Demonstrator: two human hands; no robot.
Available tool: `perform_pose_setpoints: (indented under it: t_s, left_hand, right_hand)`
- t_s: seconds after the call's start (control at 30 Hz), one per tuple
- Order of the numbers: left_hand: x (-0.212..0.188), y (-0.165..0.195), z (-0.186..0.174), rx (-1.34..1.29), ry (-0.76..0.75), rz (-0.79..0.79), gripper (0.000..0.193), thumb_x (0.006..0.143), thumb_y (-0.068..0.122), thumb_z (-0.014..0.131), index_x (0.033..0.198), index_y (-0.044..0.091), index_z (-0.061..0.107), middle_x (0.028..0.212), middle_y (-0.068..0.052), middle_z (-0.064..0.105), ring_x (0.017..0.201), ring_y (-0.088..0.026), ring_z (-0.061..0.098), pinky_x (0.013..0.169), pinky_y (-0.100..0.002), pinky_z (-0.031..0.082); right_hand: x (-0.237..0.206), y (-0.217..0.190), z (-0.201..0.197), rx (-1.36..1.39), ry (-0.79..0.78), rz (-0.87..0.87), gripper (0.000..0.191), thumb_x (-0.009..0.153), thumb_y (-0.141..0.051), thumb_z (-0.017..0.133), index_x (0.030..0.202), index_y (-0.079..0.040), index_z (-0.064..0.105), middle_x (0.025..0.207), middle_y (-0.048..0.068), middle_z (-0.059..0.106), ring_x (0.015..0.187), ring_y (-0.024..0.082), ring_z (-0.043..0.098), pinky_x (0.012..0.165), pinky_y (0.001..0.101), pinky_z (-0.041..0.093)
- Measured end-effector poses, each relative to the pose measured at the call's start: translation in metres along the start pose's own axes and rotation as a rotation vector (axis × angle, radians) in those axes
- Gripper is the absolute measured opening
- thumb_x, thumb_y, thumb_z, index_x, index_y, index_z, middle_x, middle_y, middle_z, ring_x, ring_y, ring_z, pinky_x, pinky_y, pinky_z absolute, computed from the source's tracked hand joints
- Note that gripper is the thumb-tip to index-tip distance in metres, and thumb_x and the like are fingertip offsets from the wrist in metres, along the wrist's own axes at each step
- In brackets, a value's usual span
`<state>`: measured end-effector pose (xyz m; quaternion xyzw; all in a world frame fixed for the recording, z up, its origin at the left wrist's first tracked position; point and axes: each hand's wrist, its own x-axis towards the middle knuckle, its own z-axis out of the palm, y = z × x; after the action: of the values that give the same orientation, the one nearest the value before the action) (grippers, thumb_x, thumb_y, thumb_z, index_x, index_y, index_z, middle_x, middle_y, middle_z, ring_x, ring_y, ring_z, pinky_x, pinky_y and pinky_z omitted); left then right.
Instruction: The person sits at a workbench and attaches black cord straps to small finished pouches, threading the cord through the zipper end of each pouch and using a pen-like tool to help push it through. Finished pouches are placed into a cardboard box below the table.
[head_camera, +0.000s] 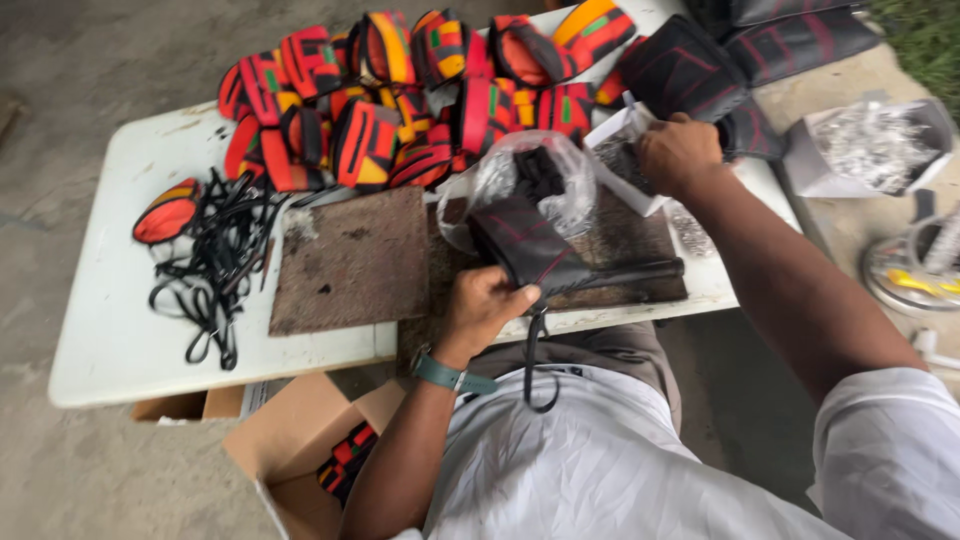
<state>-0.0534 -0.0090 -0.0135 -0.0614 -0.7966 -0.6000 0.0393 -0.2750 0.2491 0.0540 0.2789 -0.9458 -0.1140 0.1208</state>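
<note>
I see a white rectangular table (110, 330) standing on a bare grey concrete floor (70, 70), with grass showing at the far right corner of the view. My left hand (485, 305) is closed around a black stitched leather pouch (530, 250) at the table's near edge; its black strap (535, 370) hangs over the edge onto my lap. My right hand (678, 152) is reaching into a small white cardboard box (615, 160) toward the far right of the table; whether its fingers grip anything I cannot tell. A clear plastic bag (555, 175) lies just behind the pouch. A worn brown board (350, 260) sits mid-table, with a tangle of black straps (215, 260) to its left. Red, yellow and black patterned pouches (400, 90) are piled along the far edge. An open brown cardboard carton (300, 450) stands under the near edge.
</note>
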Motion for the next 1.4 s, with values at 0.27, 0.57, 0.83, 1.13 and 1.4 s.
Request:
perform_pose_setpoints:
  t_s: [0.27,0.57,0.83,1.13,1.4]
  left_hand:
    - [0.025,0.007,0.004,-0.730,0.072,0.022,0.018,0.095,0.004,0.070,0.112,-0.002,0.073,0.103,-0.003,0.074,0.091,-0.008,0.067,0.085,-0.027,0.055]
    - [0.038,0.014,0.006,-0.573,0.033,0.035,0.016,0.099,0.003,0.069,0.112,-0.004,0.073,0.104,-0.005,0.074,0.092,-0.008,0.066,0.083,-0.026,0.055]
    - [0.047,0.018,0.009,-0.884,0.150,0.103,0.019,0.099,0.006,0.068,0.116,-0.002,0.072,0.109,-0.007,0.075,0.099,-0.012,0.068,0.094,-0.031,0.054]
    - [0.044,0.018,0.010,-0.777,0.115,0.115,0.019,0.099,0.006,0.070,0.117,-0.002,0.072,0.111,-0.005,0.074,0.101,-0.011,0.066,0.096,-0.031,0.052]
    - [0.045,0.012,0.010,-0.815,0.064,0.109,0.019,0.100,0.006,0.068,0.117,-0.001,0.071,0.112,-0.006,0.074,0.103,-0.011,0.066,0.099,-0.031,0.051]
  right_hand:
    - [0.007,-0.002,0.003,0.058,-0.156,0.068,0.031,0.103,-0.022,0.049,0.099,-0.013,0.079,0.109,0.010,0.078,0.106,0.033,0.072,0.077,0.0462,0.060]
    - [-0.001,0.016,0.000,0.451,-0.039,0.139,0.014,0.089,-0.015,0.067,0.099,-0.012,0.076,0.096,0.017,0.077,0.090,0.039,0.072,0.083,0.0475,0.059]
    - [-0.106,-0.050,-0.031,1.820,-0.204,0.208,0.018,0.080,-0.005,0.075,0.096,0.001,0.077,0.085,0.009,0.076,0.064,0.013,0.067,0.057,0.0296,0.059]
    - [-0.101,-0.117,-0.023,1.919,-0.366,0.322,0.021,0.085,-0.015,0.079,0.092,0.005,0.075,0.077,0.009,0.073,0.057,0.012,0.061,0.049,0.0278,0.047]
    - [-0.109,-0.110,-0.015,1.947,-0.316,0.290,0.020,0.086,-0.012,0.079,0.096,0.005,0.075,0.081,0.008,0.073,0.063,0.012,0.064,0.058,0.0288,0.054]
